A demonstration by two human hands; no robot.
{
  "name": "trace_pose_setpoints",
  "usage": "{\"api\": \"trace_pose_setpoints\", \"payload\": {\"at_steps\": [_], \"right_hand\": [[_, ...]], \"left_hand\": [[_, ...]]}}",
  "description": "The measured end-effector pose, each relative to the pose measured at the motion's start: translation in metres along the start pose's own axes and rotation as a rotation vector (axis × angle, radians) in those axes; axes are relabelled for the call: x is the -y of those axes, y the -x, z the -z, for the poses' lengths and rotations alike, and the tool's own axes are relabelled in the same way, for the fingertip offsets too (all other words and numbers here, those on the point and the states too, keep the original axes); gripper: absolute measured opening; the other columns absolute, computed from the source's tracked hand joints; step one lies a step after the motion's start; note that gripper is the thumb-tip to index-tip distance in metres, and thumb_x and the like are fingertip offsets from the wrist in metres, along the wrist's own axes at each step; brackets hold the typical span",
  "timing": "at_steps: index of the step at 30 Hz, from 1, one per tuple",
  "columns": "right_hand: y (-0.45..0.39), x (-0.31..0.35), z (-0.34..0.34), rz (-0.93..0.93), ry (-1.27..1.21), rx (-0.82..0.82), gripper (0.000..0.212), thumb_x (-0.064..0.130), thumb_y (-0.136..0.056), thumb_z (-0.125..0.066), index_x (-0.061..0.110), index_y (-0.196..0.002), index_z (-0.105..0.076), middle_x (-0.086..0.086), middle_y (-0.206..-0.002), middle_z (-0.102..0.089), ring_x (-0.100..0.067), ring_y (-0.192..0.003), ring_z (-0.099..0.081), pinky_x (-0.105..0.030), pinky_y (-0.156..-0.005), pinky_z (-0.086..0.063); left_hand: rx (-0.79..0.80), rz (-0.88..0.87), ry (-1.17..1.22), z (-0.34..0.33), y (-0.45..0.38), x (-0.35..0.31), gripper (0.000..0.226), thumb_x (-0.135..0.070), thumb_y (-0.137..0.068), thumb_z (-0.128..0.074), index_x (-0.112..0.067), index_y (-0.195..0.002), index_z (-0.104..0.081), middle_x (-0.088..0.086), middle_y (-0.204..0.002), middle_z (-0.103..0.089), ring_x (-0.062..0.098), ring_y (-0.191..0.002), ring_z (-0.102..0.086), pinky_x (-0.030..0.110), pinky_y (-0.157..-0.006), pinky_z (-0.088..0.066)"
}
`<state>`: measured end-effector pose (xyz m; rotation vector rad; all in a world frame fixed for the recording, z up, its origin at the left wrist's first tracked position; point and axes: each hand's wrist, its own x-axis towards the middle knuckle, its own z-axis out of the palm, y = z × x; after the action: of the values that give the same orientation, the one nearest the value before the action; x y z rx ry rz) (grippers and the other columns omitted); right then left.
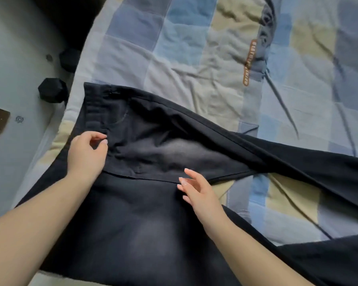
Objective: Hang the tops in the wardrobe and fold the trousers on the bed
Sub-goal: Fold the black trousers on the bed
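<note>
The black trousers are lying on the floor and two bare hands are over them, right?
Not quite. The head view shows the black trousers lying on the checked bed cover, not the floor. The left hand and right hand are over them.

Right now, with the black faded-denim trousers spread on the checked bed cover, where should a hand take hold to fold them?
Probably the waistband of the black faded-denim trousers, from the bed's left edge. It lies flat and exposed just beyond the left hand, with both legs trailing right.
</note>
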<state>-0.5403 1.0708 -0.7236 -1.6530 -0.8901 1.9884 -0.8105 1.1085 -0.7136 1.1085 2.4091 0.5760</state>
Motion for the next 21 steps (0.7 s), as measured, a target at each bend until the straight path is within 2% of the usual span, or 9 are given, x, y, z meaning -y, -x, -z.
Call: {"api": "trace_pose_setpoints", "payload": {"at_steps": [2, 6, 9, 11, 13, 15, 18, 21], "right_hand": [[0.022, -0.008, 0.053, -0.046, -0.033, -0.07, 0.025, 0.023, -0.094, -0.056, 0.044, -0.106, -0.056, 0.012, -0.106, -0.064, -0.007, -0.103, -0.062, -0.032, -0.097, -0.049], [0.059, -0.026, 0.16, -0.109, -0.143, -0.203, 0.02, 0.016, -0.097, -0.051, 0.033, -0.104, -0.058, 0.003, -0.105, -0.066, -0.009, -0.096, -0.064, -0.027, -0.085, -0.051], [0.092, -0.046, 0.265, -0.117, -0.196, -0.327, 0.018, 0.016, -0.097, -0.049, 0.031, -0.104, -0.058, 0.002, -0.106, -0.066, -0.009, -0.098, -0.065, -0.026, -0.084, -0.05], [0.105, -0.057, 0.311, -0.119, -0.167, -0.38, 0.018, 0.017, -0.097, -0.05, 0.032, -0.102, -0.058, 0.004, -0.105, -0.066, -0.006, -0.096, -0.065, -0.024, -0.08, -0.051], [0.127, -0.074, 0.377, -0.115, -0.131, -0.47, 0.018, 0.019, -0.096, -0.052, 0.035, -0.1, -0.06, 0.007, -0.105, -0.066, -0.002, -0.095, -0.065, -0.023, -0.079, -0.051], [0.142, -0.094, 0.442, -0.113, -0.053, -0.546, 0.017, 0.022, -0.095, -0.054, 0.035, -0.105, -0.061, 0.011, -0.106, -0.065, -0.001, -0.098, -0.064, -0.027, -0.086, -0.051], [0.152, -0.122, 0.53, -0.143, 0.052, -0.627, 0.033, 0.02, -0.094, -0.054, 0.023, -0.127, -0.055, 0.008, -0.118, -0.061, -0.005, -0.107, -0.057, -0.026, -0.093, -0.042], [0.145, -0.139, 0.587, -0.201, 0.117, -0.589, 0.049, 0.021, -0.094, -0.053, 0.018, -0.142, -0.041, -0.002, -0.141, -0.049, -0.014, -0.125, -0.048, -0.023, -0.092, -0.036]], "left_hand": [[0.07, -0.086, -0.006, -0.029, 0.026, -0.045, 0.009, -0.018, -0.087, -0.06, -0.027, -0.09, -0.061, 0.0, -0.098, -0.064, 0.016, -0.094, -0.056, 0.028, -0.083, -0.04], [0.252, -0.161, 0.035, -0.097, 0.092, -0.136, 0.009, -0.018, -0.087, -0.061, -0.027, -0.088, -0.062, 0.0, -0.096, -0.065, 0.015, -0.09, -0.059, 0.027, -0.082, -0.042], [0.41, -0.228, 0.032, -0.162, 0.163, -0.209, 0.011, -0.019, -0.086, -0.062, -0.029, -0.083, -0.061, -0.003, -0.09, -0.065, 0.013, -0.084, -0.06, 0.027, -0.077, -0.042], [0.482, -0.267, 0.011, -0.189, 0.195, -0.235, 0.011, -0.017, -0.086, -0.062, -0.028, -0.083, -0.062, -0.006, -0.088, -0.065, 0.011, -0.083, -0.06, 0.026, -0.076, -0.044], [0.567, -0.334, -0.033, -0.232, 0.24, -0.269, 0.01, -0.018, -0.087, -0.063, -0.027, -0.085, -0.062, -0.01, -0.087, -0.063, 0.005, -0.083, -0.059, 0.018, -0.07, -0.041], [0.65, -0.4, -0.08, -0.271, 0.284, -0.302, 0.009, -0.02, -0.088, -0.062, -0.029, -0.087, -0.061, -0.014, -0.088, -0.06, -0.002, -0.081, -0.055, 0.009, -0.066, -0.035], [0.772, -0.568, -0.198, -0.335, 0.347, -0.346, 0.01, -0.023, -0.089, -0.06, -0.027, -0.097, -0.063, -0.011, -0.097, -0.06, 0.006, -0.095, -0.056, 0.02, -0.079, -0.041], [0.86, -0.774, -0.394, -0.389, 0.396, -0.375, 0.024, -0.029, -0.091, -0.055, -0.028, -0.115, -0.06, -0.01, -0.117, -0.058, 0.012, -0.113, -0.051, 0.029, -0.096, -0.041]]}}
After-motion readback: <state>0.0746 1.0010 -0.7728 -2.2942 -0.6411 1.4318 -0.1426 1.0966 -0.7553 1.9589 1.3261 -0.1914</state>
